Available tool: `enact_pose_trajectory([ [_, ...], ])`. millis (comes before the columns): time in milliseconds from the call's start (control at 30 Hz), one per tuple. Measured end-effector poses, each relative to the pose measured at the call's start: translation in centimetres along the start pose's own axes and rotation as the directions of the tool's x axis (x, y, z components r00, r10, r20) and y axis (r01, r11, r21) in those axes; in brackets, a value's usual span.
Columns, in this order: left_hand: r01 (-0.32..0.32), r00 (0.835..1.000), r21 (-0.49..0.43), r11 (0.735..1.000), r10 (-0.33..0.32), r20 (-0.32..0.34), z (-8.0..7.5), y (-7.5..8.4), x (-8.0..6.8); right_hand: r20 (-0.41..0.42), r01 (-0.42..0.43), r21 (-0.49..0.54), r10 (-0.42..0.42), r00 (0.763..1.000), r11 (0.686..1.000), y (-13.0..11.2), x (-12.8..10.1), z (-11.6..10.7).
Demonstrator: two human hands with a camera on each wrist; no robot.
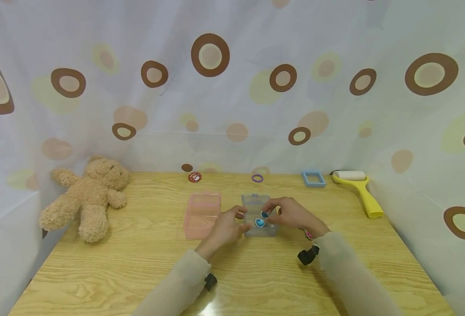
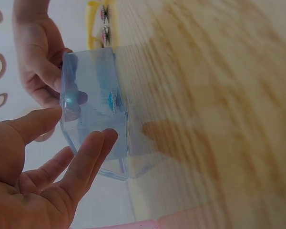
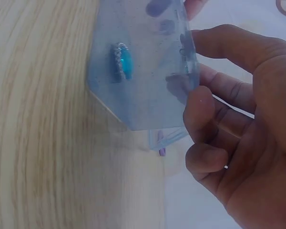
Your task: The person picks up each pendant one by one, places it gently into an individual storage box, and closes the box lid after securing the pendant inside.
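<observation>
A clear bluish lidded box (image 1: 252,232) stands with its lid raised at the back. Inside lies one oval blue gem ornament (image 1: 260,223) with a sparkling silver rim, also visible through the wall in the right wrist view. My right hand (image 1: 291,213) pinches a second blue gem ornament (image 1: 264,214) over the box's right part. At the box's left side is my left hand (image 1: 228,226), its fingers spread and loosely bent, with the fingertips near or touching the wall. A pink box (image 1: 186,224), also with its lid up, stands left of that hand.
Pink gem ornaments (image 2: 105,14) lie right of the clear box, partly hidden by my right wrist. Along the back are a red round badge (image 1: 194,177), a purple ring (image 1: 257,178), a blue square frame (image 1: 313,179) and a yellow lint roller (image 1: 360,188). A teddy bear (image 1: 94,197) sits left.
</observation>
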State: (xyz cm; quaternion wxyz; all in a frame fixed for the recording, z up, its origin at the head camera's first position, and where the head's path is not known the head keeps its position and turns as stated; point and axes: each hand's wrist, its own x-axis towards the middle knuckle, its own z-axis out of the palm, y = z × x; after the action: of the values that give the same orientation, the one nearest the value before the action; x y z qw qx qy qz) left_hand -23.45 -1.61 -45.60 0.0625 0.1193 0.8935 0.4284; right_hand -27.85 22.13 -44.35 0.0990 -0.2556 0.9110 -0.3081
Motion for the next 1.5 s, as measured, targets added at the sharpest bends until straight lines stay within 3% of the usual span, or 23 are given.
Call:
enact_pose_trajectory([
  [267,0.0,1.0,-0.004,1.0,0.0,0.0,0.1,-0.4,0.1,0.041,0.036,-0.036,-0.034,0.999,0.999,-0.1,0.3,0.6],
  [800,0.003,1.0,-0.006,1.0,-0.003,0.007,0.1,-0.3,0.0,0.072,0.026,-0.125,-0.017,0.997,0.992,0.5,1.0,1.1],
  [1500,-0.027,1.0,0.0,1.0,0.027,0.006,0.0,-0.1,0.0,0.01,-0.007,-0.088,0.008,1.0,0.996,0.1,0.4,0.3],
])
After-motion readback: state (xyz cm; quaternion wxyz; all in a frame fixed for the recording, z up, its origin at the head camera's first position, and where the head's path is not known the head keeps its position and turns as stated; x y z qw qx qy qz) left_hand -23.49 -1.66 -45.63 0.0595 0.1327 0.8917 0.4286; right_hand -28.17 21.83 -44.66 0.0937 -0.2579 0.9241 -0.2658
